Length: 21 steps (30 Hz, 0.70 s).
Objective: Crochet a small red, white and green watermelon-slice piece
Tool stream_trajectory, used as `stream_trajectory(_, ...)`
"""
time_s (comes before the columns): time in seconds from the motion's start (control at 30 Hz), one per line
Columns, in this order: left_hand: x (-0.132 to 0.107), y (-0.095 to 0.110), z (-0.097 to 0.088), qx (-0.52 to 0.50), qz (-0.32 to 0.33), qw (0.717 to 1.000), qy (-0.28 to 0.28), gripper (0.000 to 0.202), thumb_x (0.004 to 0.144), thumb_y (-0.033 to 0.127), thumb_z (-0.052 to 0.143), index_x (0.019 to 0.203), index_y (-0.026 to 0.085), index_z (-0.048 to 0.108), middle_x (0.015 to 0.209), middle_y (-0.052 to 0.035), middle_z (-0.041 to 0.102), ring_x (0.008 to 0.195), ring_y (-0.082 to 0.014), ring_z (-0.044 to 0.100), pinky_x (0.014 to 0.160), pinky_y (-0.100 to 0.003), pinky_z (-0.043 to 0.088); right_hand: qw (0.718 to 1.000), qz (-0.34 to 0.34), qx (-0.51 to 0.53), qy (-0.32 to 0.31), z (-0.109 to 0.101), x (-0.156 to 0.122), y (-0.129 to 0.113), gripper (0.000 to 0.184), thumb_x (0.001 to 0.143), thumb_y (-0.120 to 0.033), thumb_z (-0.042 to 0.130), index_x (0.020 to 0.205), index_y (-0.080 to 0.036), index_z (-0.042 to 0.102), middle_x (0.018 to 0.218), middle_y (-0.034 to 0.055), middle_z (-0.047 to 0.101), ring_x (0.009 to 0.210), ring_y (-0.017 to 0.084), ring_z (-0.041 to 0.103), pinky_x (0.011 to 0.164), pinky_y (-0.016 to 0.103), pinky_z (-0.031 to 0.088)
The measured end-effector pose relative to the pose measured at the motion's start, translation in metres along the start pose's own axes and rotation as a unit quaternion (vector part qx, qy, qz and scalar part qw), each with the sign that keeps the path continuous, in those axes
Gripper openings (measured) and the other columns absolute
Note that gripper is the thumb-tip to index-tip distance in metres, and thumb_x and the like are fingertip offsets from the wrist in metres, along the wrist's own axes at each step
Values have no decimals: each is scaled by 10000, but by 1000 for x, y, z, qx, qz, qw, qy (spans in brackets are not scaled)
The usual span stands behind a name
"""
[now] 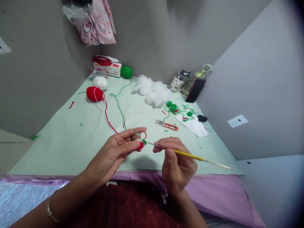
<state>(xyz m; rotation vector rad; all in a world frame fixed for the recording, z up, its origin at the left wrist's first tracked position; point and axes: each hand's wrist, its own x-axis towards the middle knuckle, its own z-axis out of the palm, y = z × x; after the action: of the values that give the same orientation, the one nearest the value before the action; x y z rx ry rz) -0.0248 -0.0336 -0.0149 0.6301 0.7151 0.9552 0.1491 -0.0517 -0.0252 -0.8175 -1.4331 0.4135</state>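
My left hand [118, 150] pinches a small red crochet piece [141, 145] with green yarn looped over its index finger. My right hand [175, 164] grips a yellow-handled crochet hook [190, 155], its metal tip pushed into the red piece. Red yarn trails from the piece back to a red yarn ball [94, 93]; green yarn runs to a green yarn ball [126, 72]. Both hands hover over the near edge of the pale green table [71, 139].
Orange scissors [167, 125] lie right of centre. White stuffing [154, 90], small green crochet bits [174, 108], a white cloth [196, 126], a white yarn ball [100, 82], a box [107, 67], a jar [178, 81] and a dark phone [195, 90] sit farther back. Grey walls enclose the table.
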Motion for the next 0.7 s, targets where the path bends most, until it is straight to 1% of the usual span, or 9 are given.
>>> stream_trajectory(0.1, -1, 0, 3, 24, 33, 999, -15, 395, 818, 273, 890, 1206, 305, 822, 898, 7, 671, 872, -119, 594, 890, -232, 474, 995, 59, 72, -17, 2, 6, -2, 183, 1038, -240, 599, 995, -247, 777, 846, 32, 742, 757, 178, 698, 671, 347, 603)
stream_trajectory(0.23, 0, -3, 9, 46, 54, 997, -12, 415, 811, 250, 896, 1209, 339, 818, 886, 22, 675, 894, -123, 608, 907, -245, 489, 997, 57, 46, -33, 7, 3, 1, 177, 1024, -194, 627, 1034, -265, 789, 950, 30, 782, 841, 174, 723, 763, 353, 624)
stream_trajectory(0.3, 2, -4, 9, 45, 68, 997, 1, 386, 818, 241, 893, 1185, 342, 826, 866, 34, 686, 860, -107, 614, 893, -229, 491, 999, 25, 1, -32, 8, -2, 3, 231, 1016, -144, 623, 1108, -281, 784, 964, 30, 771, 846, 170, 725, 741, 338, 628)
stream_trajectory(0.37, 3, -6, 9, 24, 69, 997, 3, 374, 816, 251, 899, 1173, 336, 829, 858, 37, 703, 859, -99, 628, 882, -211, 489, 994, -43, -90, -47, 8, -8, 4, 317, 984, -101, 654, 1210, -292, 769, 1040, 53, 761, 908, 186, 730, 753, 344, 633)
stream_trajectory(0.43, 5, -6, 8, -6, 35, 999, -13, 398, 797, 281, 914, 1185, 304, 828, 894, 15, 732, 895, -115, 646, 882, -213, 494, 979, -106, -164, -57, 6, -11, 4, 395, 959, -81, 680, 1281, -299, 748, 1117, 75, 757, 968, 206, 727, 781, 363, 630)
stream_trajectory(0.47, 5, -6, 7, -20, 9, 999, -24, 413, 787, 294, 919, 1190, 278, 827, 927, -4, 744, 911, -124, 652, 890, -219, 498, 977, -113, -170, -55, 5, -11, 4, 395, 958, -82, 681, 1280, -300, 749, 1119, 76, 760, 975, 211, 724, 784, 368, 626)
stream_trajectory(0.57, 7, -2, 2, -42, -35, 998, -24, 386, 784, 283, 912, 1158, 214, 841, 1029, -39, 753, 894, -116, 640, 891, -213, 502, 998, -15, -65, -7, 1, -3, 5, 260, 997, -132, 635, 1128, -295, 790, 935, 37, 758, 829, 186, 690, 705, 347, 587)
stream_trajectory(0.63, 7, 1, 1, -39, -21, 999, -8, 356, 795, 253, 897, 1147, 226, 845, 1033, -26, 744, 874, -101, 627, 880, -197, 495, 997, 74, 31, 21, 0, 3, 5, 188, 1017, -199, 622, 1016, -276, 794, 831, 19, 731, 717, 166, 640, 655, 333, 552)
stream_trajectory(0.7, 6, 2, 2, -20, -1, 1000, -11, 371, 792, 237, 897, 1158, 261, 842, 963, -7, 731, 866, -103, 622, 872, -201, 493, 988, 123, 96, 17, 2, 6, 5, 167, 1019, -265, 634, 967, -263, 793, 838, 25, 735, 686, 159, 630, 641, 329, 540)
